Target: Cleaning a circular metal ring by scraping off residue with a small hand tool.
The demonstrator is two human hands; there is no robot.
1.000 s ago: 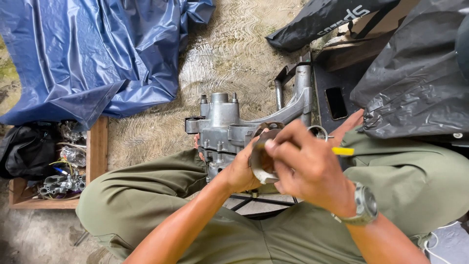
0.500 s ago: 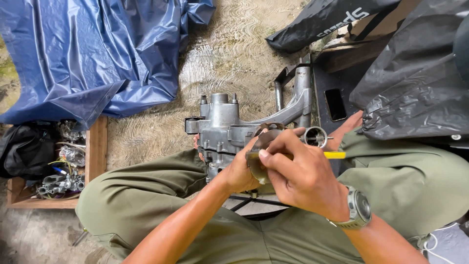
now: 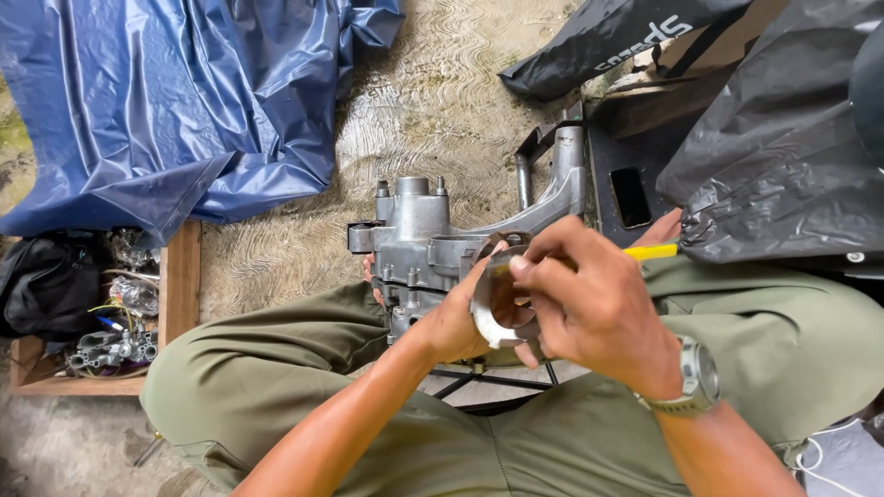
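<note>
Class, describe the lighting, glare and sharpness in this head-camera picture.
Head view: soft, even daylight, no hard shadows; pale glare on the blue tarp and black plastic sheet; the metal ring in the left hand is sharp, the right hand too.

The person wears olive green trousers (image 3: pixel 276 368) of a plain, slightly wrinkled cloth, with a visible seam and a pocket edge on the right leg. Both forearms are bare, with no sleeves in view. On the right wrist there is a wristwatch (image 3: pixel 697 375) with a round silver metal case and a greyish green strap. The left hand (image 3: pixel 451 322) and the right hand (image 3: pixel 599 308) have no gloves and no rings.
</note>
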